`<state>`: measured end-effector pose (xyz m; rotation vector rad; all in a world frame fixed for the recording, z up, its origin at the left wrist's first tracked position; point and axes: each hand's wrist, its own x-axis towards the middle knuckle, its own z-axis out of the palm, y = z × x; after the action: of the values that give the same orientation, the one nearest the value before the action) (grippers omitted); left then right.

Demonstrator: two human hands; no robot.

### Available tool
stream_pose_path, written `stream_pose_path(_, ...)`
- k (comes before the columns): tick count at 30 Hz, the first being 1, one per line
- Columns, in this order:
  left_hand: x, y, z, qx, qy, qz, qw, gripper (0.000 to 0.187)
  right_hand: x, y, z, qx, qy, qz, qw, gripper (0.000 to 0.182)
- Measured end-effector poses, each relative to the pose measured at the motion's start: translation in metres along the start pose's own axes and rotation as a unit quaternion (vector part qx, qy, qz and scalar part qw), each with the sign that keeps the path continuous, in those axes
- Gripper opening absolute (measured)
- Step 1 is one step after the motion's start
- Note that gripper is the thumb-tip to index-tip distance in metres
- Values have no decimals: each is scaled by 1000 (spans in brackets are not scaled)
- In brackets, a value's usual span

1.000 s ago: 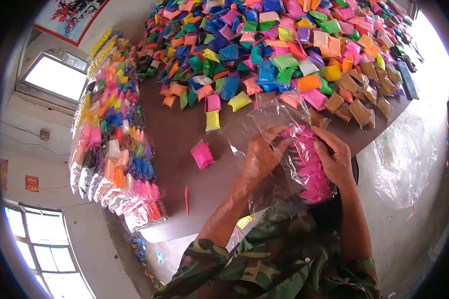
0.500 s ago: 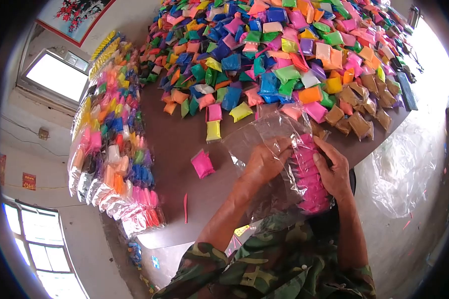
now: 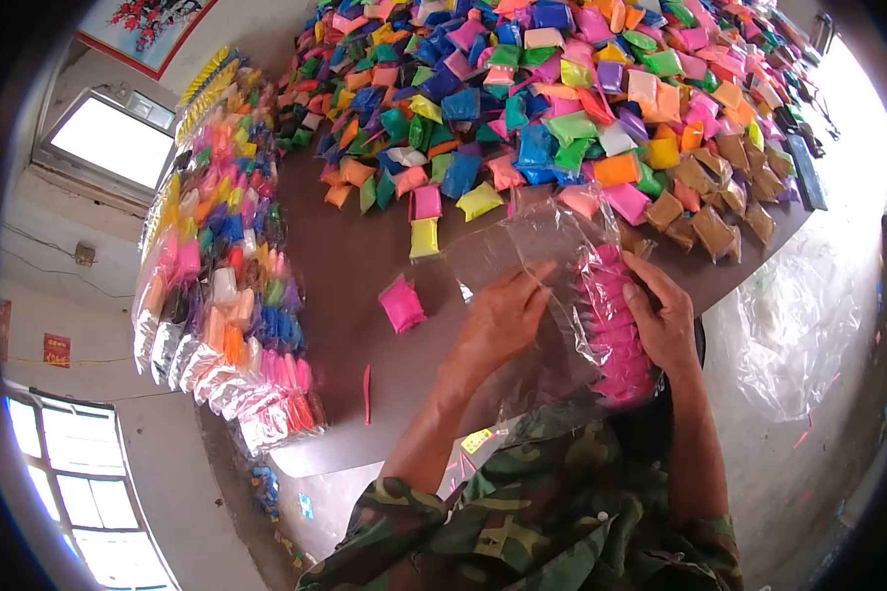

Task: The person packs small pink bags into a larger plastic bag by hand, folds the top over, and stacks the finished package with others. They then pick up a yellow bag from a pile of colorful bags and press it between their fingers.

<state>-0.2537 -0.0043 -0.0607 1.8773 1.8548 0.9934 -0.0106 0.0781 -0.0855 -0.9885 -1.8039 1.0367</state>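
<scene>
A row of bright pink packets [image 3: 613,330] sits stacked inside a clear plastic bag [image 3: 522,236]. My right hand [image 3: 663,317] grips the bag's right side, its thumb and fingers pressed against the packets. To the left of the row is my left hand [image 3: 506,323], with the loose film of the bag around its fingers. Those fingers are curled together, and the film's glare hides whether they pinch anything. One loose pink packet [image 3: 402,304] lies on the table [image 3: 355,266], left of my left hand. Near the table's front edge rests a thin pink strip [image 3: 368,394].
A large heap of small coloured packets [image 3: 522,108] covers the table's far side, with brown packets [image 3: 715,234] at its right. Filled clear bags [image 3: 222,295] stand in a long row along the left edge. A big clear plastic sheet [image 3: 793,340] lies to the right, beyond the table.
My left hand has drawn back leftward, away from the pink packets. My right hand stays on the bag, which has shifted up slightly.
</scene>
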Motion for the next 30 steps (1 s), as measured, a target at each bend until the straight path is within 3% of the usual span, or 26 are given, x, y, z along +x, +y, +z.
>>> stream_pose_path(3, -27, -13, -38, 61, 28, -51, 996, 32, 0, 3, 0, 11, 1, -3, 1000, 37)
stream_pose_path(5, -41, -30, -71, 193, 86, -76, 974, 35, 0, 3, 1, 10, 2, 2, 1000, 37)
stream_pose_path(7, -52, -42, -107, 341, 124, -46, 931, 35, -1, 4, 1, 11, 1, 8, 1000, 37)
stream_pose_path(10, -59, -62, -134, 265, 75, -214, 937, 43, -1, 4, 1, 11, -3, 12, 1000, 37)
stream_pose_path(13, -66, -86, -146, 68, 43, -303, 949, 48, -1, 3, 0, 9, -3, 13, 1000, 38)
stream_pose_path(16, -69, -82, -151, 33, 58, -266, 962, 47, -2, 2, 0, 14, -1, 21, 1000, 38)
stream_pose_path(20, -63, -49, -146, -102, 75, -278, 952, 39, -1, 4, 0, 19, -4, 21, 1000, 39)
stream_pose_path(25, -39, -22, -81, -168, 16, -209, 963, 29, -2, 6, 2, 29, 1, 19, 999, 40)
stream_pose_path(30, -4, -21, -10, -253, 45, -181, 949, 27, -2, 5, 1, 14, -4, 11, 1000, 42)
